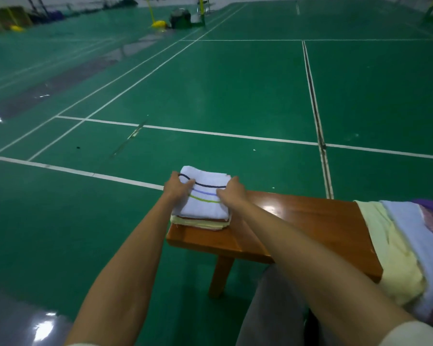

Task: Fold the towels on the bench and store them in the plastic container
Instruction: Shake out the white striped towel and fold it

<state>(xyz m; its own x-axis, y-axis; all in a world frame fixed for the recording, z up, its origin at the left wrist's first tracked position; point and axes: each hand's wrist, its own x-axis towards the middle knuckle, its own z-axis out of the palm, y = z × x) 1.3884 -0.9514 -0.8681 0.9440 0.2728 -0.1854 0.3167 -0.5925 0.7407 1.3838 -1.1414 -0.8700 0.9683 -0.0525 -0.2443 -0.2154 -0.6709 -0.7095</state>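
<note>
One folded white towel [202, 196] with three coloured stripes is gripped at its two sides by the left hand [178, 189] and right hand [231, 193], atop a folded stack [200, 224] at the tabletop's [298, 221] left end; unfolded towels [400, 248] are draped over the right end.

White towel [205, 196] with navy, lilac, lime stripes, reddish-brown bench [298, 221], green floor [210, 83]
</note>
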